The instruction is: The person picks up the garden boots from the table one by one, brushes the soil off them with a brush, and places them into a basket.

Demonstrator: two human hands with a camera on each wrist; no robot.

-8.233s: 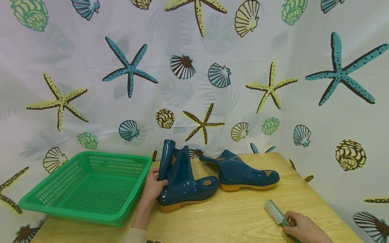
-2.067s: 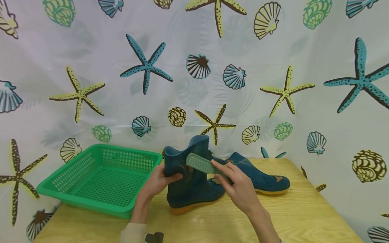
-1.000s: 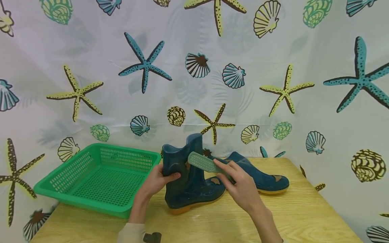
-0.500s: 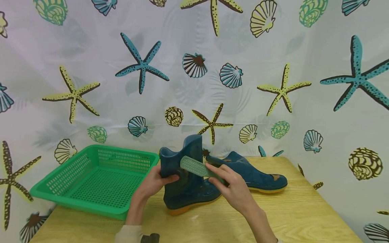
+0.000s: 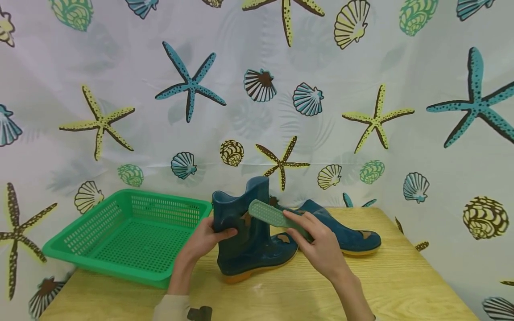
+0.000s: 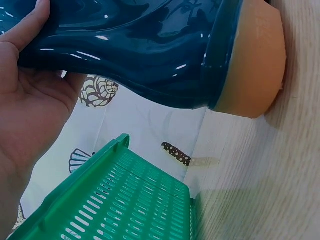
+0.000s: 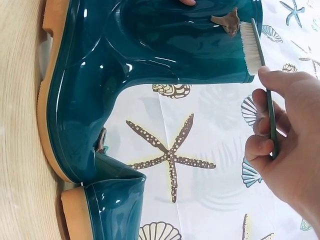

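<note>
In the head view, a dark blue boot (image 5: pixel 254 249) stands sole down near the middle of the wooden table (image 5: pixel 401 276), its shaft leaning a little left. The left hand (image 5: pixel 202 238) grips the back of that shaft, thumb laid across the near side. The right hand (image 5: pixel 321 243) holds a green brush (image 5: pixel 268 214) by its handle, bristle side turned to the upper shaft. The green basket (image 5: pixel 160 280) bounds the left side: its right rim runs just beside the left forearm, leaving only a narrow strip of table before the boot. A second boot (image 5: pixel 337 229) takes up the space behind and right of the first. The widest free stretch lies from the right forearm out to the table's slanting right edge; the far edge meets the patterned curtain (image 5: pixel 241 35).

In the left wrist view, the palm and thumb wrap the shaft, and the orange heel (image 6: pixel 255 60) is down at the tabletop. A modest gap parts the boot from the basket's slotted wall. Faint raised marks show on the heel, too weak to read.

In the right wrist view, thumb and curled fingers pinch the brush handle; the white bristles (image 7: pixel 252 50) meet the shaft close to its top edge, beside a brown patch (image 7: pixel 228 22). The second boot sits close against the toe; whether they touch, I cannot tell.
</note>
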